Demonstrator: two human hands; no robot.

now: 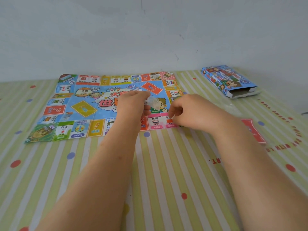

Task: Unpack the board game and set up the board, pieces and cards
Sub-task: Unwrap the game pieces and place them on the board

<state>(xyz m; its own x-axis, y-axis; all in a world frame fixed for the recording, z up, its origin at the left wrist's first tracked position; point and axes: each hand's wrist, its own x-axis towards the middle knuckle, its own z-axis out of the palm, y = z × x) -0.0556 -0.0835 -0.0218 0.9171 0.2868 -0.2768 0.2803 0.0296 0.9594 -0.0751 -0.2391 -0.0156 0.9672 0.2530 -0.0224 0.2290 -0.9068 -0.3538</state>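
Well, a striped cloth covers the table, and the paper game board lies flat on it. Off to the board's far right sits the game box, its end open. The left hand is over the board's middle. The right hand curls its fingers at the board's near right corner; I cannot tell if it holds anything. Red cards lie right of the board. The left hand pinches a little clear bag.

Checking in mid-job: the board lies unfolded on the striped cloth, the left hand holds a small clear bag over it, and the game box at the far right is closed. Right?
Not quite. The head view shows the box open, its near end undone and the inside showing. The rest stands: the board lies unfolded and the left hand holds the clear bag over it.
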